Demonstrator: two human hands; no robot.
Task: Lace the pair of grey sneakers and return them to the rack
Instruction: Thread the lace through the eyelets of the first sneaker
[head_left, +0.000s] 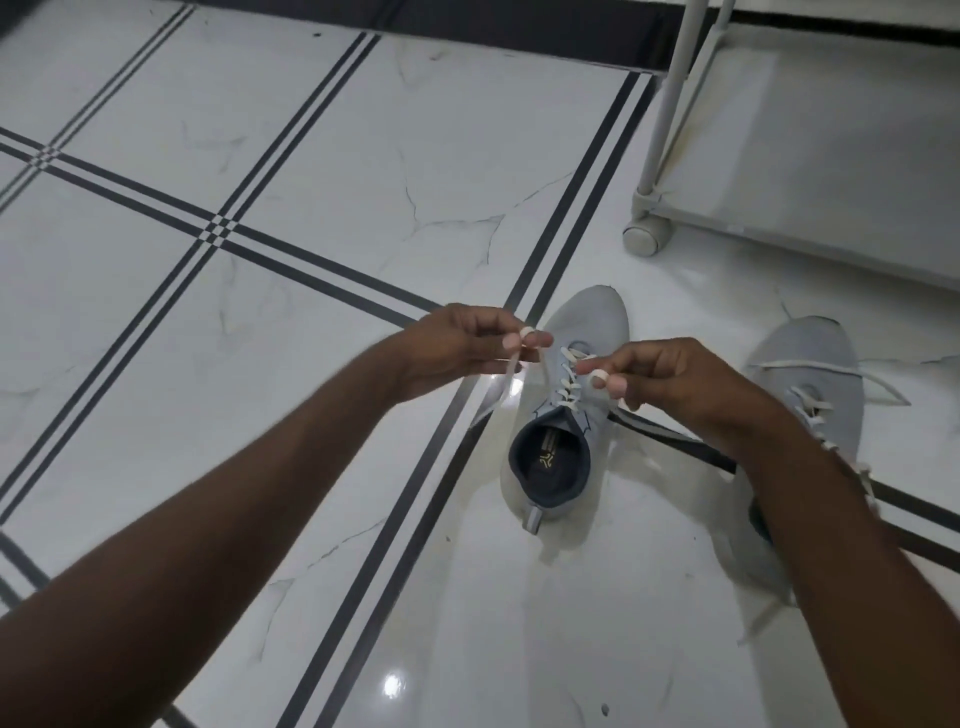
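Note:
Two grey sneakers stand on the tiled floor. The nearer sneaker points away from me, its dark opening facing up and its white lace crossed through several eyelets. My left hand pinches the left end of that lace, held up to the left of the shoe. My right hand pinches the right end, just right of the eyelets. The second sneaker sits to the right, partly behind my right forearm, with its own white lace lying loose across it.
A white rack on wheels stands at the upper right, one caster near the sneakers' toes and its lowest shelf bare. The floor is glossy white marble-look tile with dark stripe lines.

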